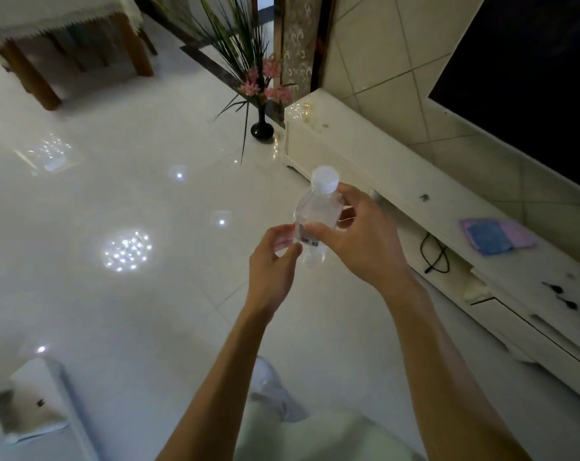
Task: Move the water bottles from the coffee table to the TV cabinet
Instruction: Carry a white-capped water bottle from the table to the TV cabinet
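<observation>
Bottle point(318, 211) above glossy floor point(115, 194) near cabinet point(365, 151)

Living room, TV cabinet point(398, 181), flower vase point(262, 129)

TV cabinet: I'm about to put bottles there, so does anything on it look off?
A black cable hangs loose down the front of the TV cabinet; a pink-and-blue cloth lies on top, near dark marks.

bottle point(318, 211): clear smooth plastic | floor point(115, 201): glossy tile | cabinet point(398, 174): glossy white | vase point(262, 130): glossy black
</observation>
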`<state>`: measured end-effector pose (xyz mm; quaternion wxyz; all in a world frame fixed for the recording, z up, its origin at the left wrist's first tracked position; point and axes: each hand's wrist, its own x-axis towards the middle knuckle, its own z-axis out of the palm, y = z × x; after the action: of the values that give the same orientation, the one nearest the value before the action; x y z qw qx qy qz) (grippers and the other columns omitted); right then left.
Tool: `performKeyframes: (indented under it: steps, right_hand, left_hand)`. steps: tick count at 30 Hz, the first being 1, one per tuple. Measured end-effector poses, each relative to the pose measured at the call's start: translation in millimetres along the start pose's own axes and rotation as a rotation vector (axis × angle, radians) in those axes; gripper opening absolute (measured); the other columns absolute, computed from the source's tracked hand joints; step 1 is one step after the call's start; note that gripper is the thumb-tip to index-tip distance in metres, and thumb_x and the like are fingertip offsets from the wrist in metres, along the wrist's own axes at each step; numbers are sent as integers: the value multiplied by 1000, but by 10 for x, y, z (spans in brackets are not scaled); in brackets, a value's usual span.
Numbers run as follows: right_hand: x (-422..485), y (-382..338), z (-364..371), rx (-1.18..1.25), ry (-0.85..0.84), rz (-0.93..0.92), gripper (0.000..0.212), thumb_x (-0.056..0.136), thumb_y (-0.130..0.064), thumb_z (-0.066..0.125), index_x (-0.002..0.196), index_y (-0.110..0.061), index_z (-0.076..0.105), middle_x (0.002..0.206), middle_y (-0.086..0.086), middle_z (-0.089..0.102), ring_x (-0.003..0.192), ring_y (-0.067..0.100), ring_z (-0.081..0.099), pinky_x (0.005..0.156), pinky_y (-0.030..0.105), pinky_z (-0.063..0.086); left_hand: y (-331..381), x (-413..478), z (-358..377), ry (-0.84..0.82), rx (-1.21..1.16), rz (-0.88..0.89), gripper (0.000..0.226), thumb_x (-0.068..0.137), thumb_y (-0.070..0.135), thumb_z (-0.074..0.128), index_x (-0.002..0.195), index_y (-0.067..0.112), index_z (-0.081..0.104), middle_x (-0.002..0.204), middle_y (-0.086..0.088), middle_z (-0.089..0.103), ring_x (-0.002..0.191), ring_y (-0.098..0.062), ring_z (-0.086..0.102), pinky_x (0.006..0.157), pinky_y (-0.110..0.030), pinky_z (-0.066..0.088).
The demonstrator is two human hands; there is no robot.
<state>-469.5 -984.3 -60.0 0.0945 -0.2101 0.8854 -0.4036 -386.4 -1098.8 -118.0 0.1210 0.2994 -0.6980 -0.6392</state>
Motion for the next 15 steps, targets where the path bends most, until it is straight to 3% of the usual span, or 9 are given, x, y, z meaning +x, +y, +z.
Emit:
performKeyframes:
  steps: [4,10,15]
  right_hand:
    - [397,-6,-7,37,29,35,66,72,-54,76,130,-34,50,120,-11,61,100,4,60,86,21,50]
    - [942,186,-73,71,65,98,67,70,-53,78,129,-35,52,117,-10,62,99,6,63,89,32,56]
    - [1487,395,-214,114,51,98,67,73,-47,79,132,-31,52,122,-8,61,103,7,61,89,23,54]
  left_hand:
    - [108,473,28,-15,-7,20,32,85,16,57,116,15,67,113,1,70,107,-14,64,96,-45,54]
    - [203,981,275,-73,9,-18,30,89,11,57,116,17,67,113,2,70,106,-14,64,96,-46,54]
    - [328,1487,571,-90,42,-31,30,92,12,56,119,19,65,117,3,68,110,-14,62,99,-44,52]
